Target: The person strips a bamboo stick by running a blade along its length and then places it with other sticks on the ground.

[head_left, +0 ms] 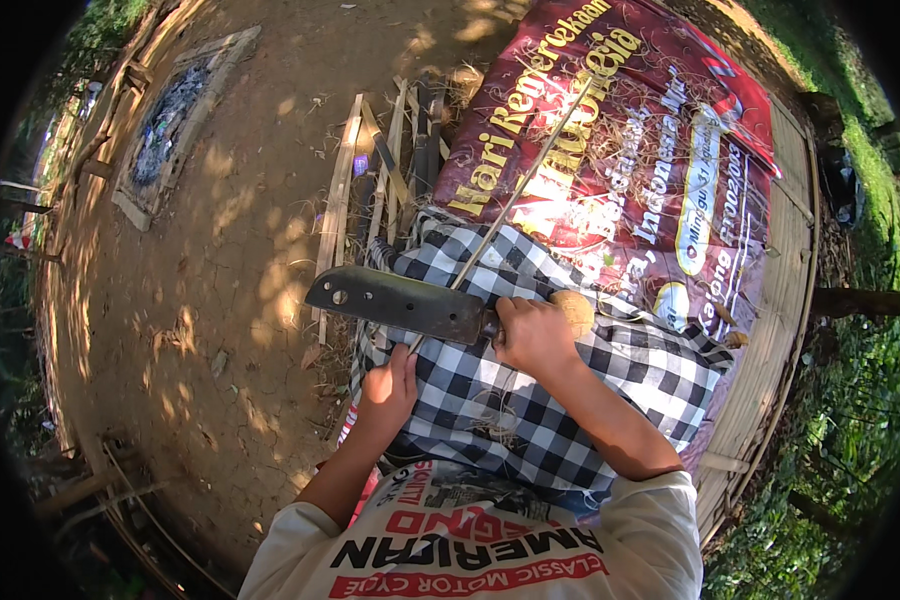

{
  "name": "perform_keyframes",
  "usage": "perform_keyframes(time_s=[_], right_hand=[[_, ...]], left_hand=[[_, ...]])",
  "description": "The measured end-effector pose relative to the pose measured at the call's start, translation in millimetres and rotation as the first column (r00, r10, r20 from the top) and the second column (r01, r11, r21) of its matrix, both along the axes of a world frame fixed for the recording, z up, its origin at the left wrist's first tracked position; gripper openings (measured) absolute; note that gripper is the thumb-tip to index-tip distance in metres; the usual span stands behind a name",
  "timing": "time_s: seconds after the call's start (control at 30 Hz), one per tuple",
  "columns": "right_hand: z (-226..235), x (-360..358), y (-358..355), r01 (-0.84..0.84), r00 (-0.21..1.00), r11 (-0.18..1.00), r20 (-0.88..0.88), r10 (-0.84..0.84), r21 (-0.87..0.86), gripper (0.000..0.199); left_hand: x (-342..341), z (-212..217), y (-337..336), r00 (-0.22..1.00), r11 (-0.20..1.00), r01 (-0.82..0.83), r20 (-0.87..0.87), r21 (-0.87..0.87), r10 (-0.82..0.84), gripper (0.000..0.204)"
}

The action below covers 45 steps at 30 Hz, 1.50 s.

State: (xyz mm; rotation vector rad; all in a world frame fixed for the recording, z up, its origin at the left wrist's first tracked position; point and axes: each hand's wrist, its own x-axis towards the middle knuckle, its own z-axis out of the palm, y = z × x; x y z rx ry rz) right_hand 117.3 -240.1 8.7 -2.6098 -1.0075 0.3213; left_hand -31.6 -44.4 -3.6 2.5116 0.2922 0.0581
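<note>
My right hand (532, 335) is closed around the handle of a broad dark machete (400, 304), whose blade points left and has a few round holes near its tip. A long thin bamboo strip (515, 195) runs from my lap up to the far right, passing beneath the blade. At its near end my left hand (388, 388) has its fingers wrapped on the strip. A black-and-white checked cloth (490, 400) covers my lap. Next to my right hand shows the rounded, pale brown end of the machete handle (573, 312).
A dark red printed banner (610, 150), strewn with thin shavings, lies ahead over a bamboo platform (785, 260). Several split bamboo pieces (342, 185) rest on the bare dirt ground (220, 300) to its left. Farther left is a framed pit of ash (175, 115).
</note>
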Motion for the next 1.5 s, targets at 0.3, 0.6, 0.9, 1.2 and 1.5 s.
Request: perform_keyframes(time_s=[0.3,0.6,0.9,1.2,1.5], right_hand=[[-20,38,-28,0.091,0.972,0.996,0.216,-0.094,0.024,0.025],[2,120,-123,0.669,0.677,0.731,0.293,-0.675,0.137,0.024],[5,42,-44,0.276,0.948,0.955,0.134,-0.289,0.109,0.019],[-10,24,-2,0.007,0.996,0.997,0.085,-0.013,0.072,0.027],[-19,81,-51,0.306,0.948,0.952,0.091,-0.305,-0.001,0.025]], left_hand=[[-1,0,2,0.998,0.999,-0.028,-0.062,-0.026,0.026,0.013],[2,-6,10,0.999,0.996,0.005,-0.038,-0.094,-0.008,0.013],[6,-3,12,0.993,0.987,-0.051,-0.110,-0.153,0.034,0.019],[8,-12,22,0.980,0.961,-0.083,-0.194,-0.262,0.032,0.022],[10,-4,13,0.995,0.997,-0.046,-0.095,-0.056,0.040,0.017]])
